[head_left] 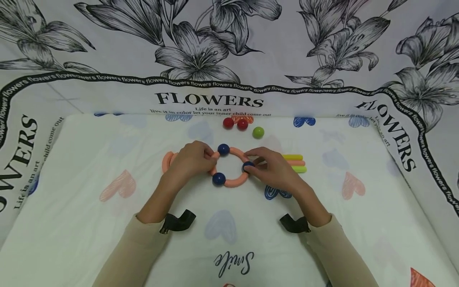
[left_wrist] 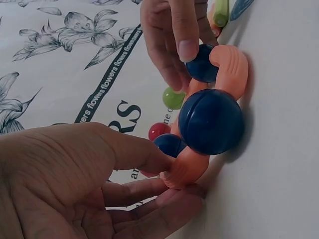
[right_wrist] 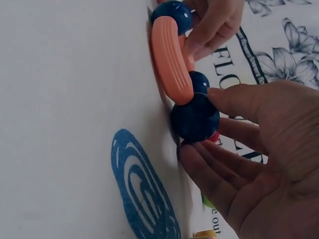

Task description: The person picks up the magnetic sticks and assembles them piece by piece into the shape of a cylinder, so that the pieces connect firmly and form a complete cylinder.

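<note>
A ring of curved orange rods and three dark blue balls lies on the cloth between both hands. My left hand pinches the ring's left orange rod between thumb and fingers. On the opposite side, my right hand holds the right blue ball, thumb on one side and fingertips on the other. The upper blue ball and the lower blue ball join neighbouring rods. In the left wrist view the lower blue ball shows a seam round it.
Beyond the ring are two red balls and a green ball. More curved orange pieces lie left, partly behind the left hand. Straight yellow, orange and green rods lie behind the right hand. A printed cloth covers the surface.
</note>
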### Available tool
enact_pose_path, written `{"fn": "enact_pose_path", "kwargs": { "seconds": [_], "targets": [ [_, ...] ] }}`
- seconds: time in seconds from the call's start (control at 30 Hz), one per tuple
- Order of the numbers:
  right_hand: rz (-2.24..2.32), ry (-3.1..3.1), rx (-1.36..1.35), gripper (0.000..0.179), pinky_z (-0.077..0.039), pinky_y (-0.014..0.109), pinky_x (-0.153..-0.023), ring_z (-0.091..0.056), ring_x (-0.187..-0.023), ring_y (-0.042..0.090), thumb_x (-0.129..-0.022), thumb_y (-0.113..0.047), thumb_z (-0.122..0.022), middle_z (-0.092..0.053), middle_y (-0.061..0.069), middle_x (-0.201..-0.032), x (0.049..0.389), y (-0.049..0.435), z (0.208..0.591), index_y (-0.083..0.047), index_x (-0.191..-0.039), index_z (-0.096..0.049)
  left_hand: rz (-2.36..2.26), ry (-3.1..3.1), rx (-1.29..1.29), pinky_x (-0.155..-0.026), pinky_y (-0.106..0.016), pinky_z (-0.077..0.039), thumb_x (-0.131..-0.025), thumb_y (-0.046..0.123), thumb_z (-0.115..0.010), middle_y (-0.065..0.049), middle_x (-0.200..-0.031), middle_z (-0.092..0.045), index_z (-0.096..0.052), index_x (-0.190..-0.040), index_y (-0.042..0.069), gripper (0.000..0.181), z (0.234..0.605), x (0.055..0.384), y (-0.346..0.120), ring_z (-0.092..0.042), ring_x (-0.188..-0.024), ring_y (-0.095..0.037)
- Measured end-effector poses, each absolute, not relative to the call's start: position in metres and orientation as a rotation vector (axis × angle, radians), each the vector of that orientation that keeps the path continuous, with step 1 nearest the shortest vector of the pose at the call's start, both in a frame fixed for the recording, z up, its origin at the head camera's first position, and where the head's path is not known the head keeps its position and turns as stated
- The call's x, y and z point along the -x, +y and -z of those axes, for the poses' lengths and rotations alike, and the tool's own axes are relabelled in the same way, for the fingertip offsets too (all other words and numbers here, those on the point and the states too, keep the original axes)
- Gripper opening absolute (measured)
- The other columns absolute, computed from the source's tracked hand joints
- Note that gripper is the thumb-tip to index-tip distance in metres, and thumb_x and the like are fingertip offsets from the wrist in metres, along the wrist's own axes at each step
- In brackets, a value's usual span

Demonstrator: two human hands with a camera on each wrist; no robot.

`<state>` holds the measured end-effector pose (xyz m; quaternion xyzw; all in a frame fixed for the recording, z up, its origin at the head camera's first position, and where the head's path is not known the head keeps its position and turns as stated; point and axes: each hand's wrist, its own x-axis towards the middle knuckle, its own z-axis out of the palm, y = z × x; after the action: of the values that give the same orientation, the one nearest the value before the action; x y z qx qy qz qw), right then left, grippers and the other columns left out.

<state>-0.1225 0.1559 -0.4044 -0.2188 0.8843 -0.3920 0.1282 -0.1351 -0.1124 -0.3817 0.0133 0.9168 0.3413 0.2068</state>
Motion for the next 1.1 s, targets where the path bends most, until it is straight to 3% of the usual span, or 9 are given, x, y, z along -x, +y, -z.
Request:
{"fn": "enact_pose_path", "kwargs": {
  "seconds": [0.17,0.4,0.8,1.1],
  "targets": [
    [1.101,2.565,0.626,0.033,-0.061,0.041,-0.101,-0.074,-0.113,0.019,-0.098,-0.021,-0.077,-0.075,0.003,-0.128,0.1208,0.1565,0.4027,-0.014,-0.13,-0.074,-0.954,2.539,-0.023,-0.069,-0.027,-0.049,-0.1,0.029,-0.067,-0.005,-0.084,-0.077,-0.076,-0.114,0.004,0.031,0.3804,0.135,-0.1071,-0.067,-0.083,-0.02],
    [1.085,2.556,0.667,0.029,-0.062,0.039,-0.098,-0.075,-0.109,0.017,-0.096,-0.022,-0.081,-0.076,0.003,-0.125,0.1219,0.1568,0.4005,-0.013,-0.123,-0.078,-0.929,2.585,-0.046,-0.075,-0.031,-0.053,-0.1,0.03,-0.068,-0.007,-0.101,-0.079,-0.077,-0.115,0.004,0.032,0.3807,0.1333,-0.1058,-0.07,-0.09,-0.021],
    [1.042,2.556,0.635,0.03,-0.061,0.04,-0.101,-0.076,-0.11,0.017,-0.096,-0.023,-0.081,-0.075,0.002,-0.125,0.123,0.153,0.3983,-0.015,-0.124,-0.076,-0.904,2.582,-0.015,-0.069,-0.029,-0.049,-0.1,0.034,-0.068,-0.004,-0.086,-0.077,-0.076,-0.111,0.005,0.031,0.3804,0.1342,-0.1079,-0.068,-0.084,-0.021],
    [1.046,2.552,0.632,0.032,-0.062,0.04,-0.099,-0.075,-0.111,0.018,-0.094,-0.021,-0.083,-0.073,0.001,-0.121,0.1201,0.156,0.3959,-0.015,-0.124,-0.075,-0.918,2.589,-0.04,-0.07,-0.029,-0.05,-0.1,0.031,-0.067,-0.008,-0.098,-0.075,-0.075,-0.115,0.004,0.031,0.3831,0.1341,-0.1088,-0.067,-0.084,-0.021]
  ]
}}
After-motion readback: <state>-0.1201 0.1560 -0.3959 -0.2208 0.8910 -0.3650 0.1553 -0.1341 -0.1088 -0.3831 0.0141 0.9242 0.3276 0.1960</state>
